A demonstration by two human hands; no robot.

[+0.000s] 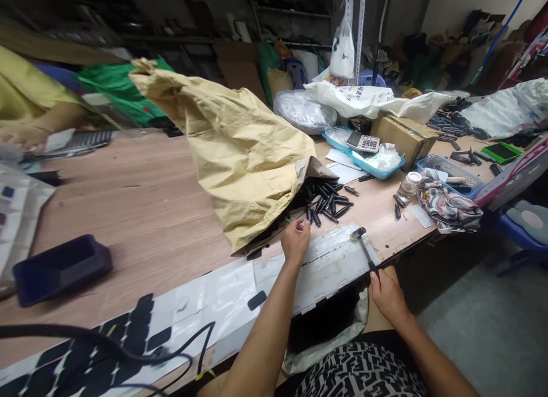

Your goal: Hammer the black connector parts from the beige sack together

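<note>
My right hand (389,294) is wrapped round the black handle of a small hammer (365,248), whose head is over the grey-white board (319,266) along the table's front edge. My left hand (296,240) is closed with fingertips pinched, above the board's back edge; whatever is between them is too small to make out. Just beyond it lies a heap of slim black cylindrical parts (329,200), spilling from the mouth of a large yellow sack (244,152). The sack rests on its side and hides part of the heap.
Black pads (137,328) lie on a white sheet at front left, near black cables (171,354) and a dark blue tray (62,268). At right are a jar (409,186), patterned cloth (449,206), a cardboard box (402,137) and a calculator (363,141). A co-worker's arm (47,120) shows at left.
</note>
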